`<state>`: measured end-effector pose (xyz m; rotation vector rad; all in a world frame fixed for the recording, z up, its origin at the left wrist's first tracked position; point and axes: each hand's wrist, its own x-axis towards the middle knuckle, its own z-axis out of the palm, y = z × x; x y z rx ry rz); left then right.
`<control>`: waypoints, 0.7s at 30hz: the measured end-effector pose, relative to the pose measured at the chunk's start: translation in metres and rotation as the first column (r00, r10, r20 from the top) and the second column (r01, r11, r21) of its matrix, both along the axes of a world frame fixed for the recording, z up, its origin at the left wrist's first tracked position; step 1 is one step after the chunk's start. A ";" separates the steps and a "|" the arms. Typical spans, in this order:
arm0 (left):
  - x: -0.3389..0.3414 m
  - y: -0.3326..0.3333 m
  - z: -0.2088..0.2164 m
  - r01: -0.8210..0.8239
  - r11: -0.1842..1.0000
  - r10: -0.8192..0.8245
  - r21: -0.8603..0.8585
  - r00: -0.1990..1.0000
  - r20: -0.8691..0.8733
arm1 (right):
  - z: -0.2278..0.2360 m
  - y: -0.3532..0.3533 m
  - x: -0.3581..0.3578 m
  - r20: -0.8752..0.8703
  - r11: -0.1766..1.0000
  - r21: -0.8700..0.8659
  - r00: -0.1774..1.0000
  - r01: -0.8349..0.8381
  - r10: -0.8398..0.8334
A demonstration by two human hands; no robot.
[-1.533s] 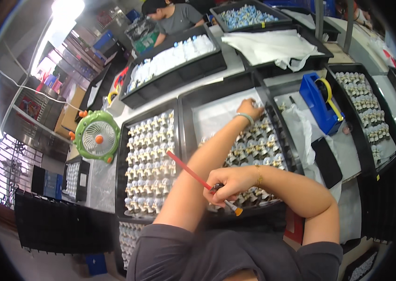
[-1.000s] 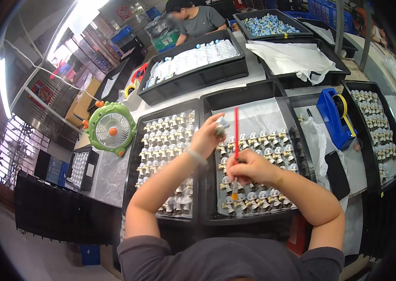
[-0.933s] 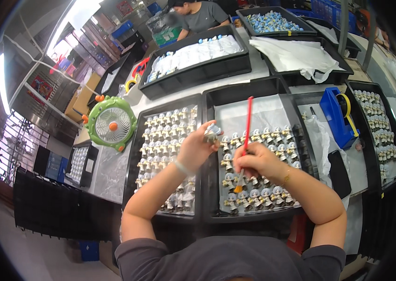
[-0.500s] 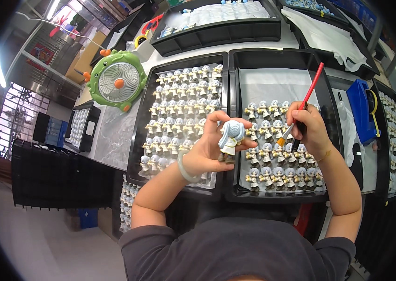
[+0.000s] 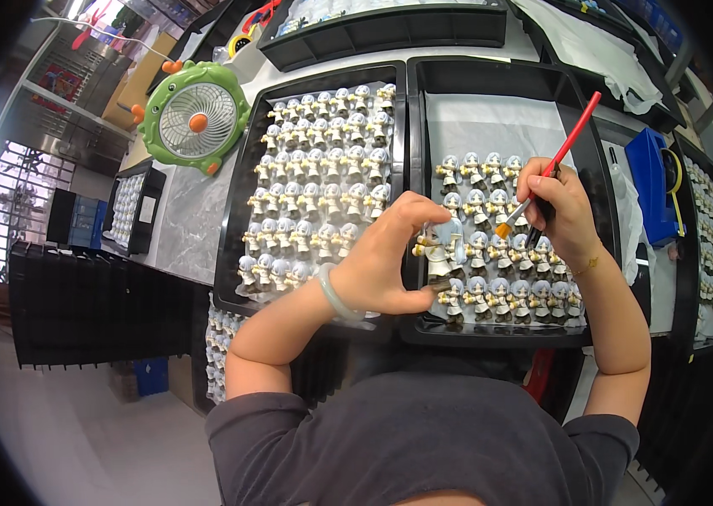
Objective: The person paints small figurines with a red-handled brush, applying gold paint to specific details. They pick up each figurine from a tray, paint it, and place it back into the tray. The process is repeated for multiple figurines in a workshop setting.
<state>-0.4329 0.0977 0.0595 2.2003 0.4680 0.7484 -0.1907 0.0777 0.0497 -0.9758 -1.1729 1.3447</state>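
Observation:
My left hand (image 5: 380, 268) holds a small figurine (image 5: 442, 255) with pale blue-grey hair, a white outfit and brown boots between thumb and fingers. The figurine is upright over the left edge of the right black tray (image 5: 500, 336). In my right hand (image 5: 567, 211) is a paintbrush (image 5: 576, 133) with a red handle, its tan bristles pointing down and left. A thin black tool is also in that hand; its kind is not clear. Below the brush, several rows of similar figurines (image 5: 498, 291) stand on the tray's white liner.
To the left, another black tray (image 5: 233, 228) holds several rows of figurines. A green animal-shaped fan (image 5: 196, 122) stands beyond it. At the back is a large black bin (image 5: 390, 38). A blue tape dispenser (image 5: 656, 192) and another tray of figurines (image 5: 704, 223) sit at the right.
The figurine in my left hand has turned from its back toward its front and shifted to the right. My right hand still holds the brush. The whole view has shifted slightly.

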 end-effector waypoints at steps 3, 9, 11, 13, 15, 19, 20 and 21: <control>0.002 0.003 -0.011 -0.017 0.990 0.016 0.140 1.000 0.011 | 0.000 -0.001 -0.003 0.027 1.000 0.028 1.000 -0.002 0.001; 0.001 0.002 0.005 -0.056 0.961 0.120 0.272 0.967 -0.225 | -0.002 -0.002 -0.003 0.042 0.996 0.072 0.998 -0.047 0.044; 0.000 0.001 0.002 -0.066 0.951 0.125 0.303 0.976 -0.180 | -0.002 -0.003 -0.004 0.028 0.991 0.118 0.997 -0.068 0.066; 0.000 0.002 0.000 -0.077 0.944 0.131 0.321 0.980 -0.151 | 0.001 -0.006 -0.006 0.029 0.983 0.150 0.994 -0.110 0.107; -0.001 0.002 -0.003 -0.088 0.941 0.140 0.327 0.980 -0.140 | 0.004 -0.010 -0.011 0.022 0.972 0.188 0.990 -0.138 0.137; -0.002 0.001 0.000 -0.102 0.949 0.177 0.297 0.955 -0.239 | 0.006 -0.015 -0.027 0.291 0.973 0.097 0.940 -0.211 0.175; -0.002 0.000 0.000 -0.117 0.944 0.198 0.310 0.948 -0.247 | 0.005 -0.015 -0.024 0.309 0.975 0.108 0.939 -0.193 0.151; -0.002 0.000 0.000 -0.131 0.937 0.219 0.323 0.942 -0.255 | 0.004 -0.015 -0.019 0.326 0.977 0.120 0.937 -0.175 0.127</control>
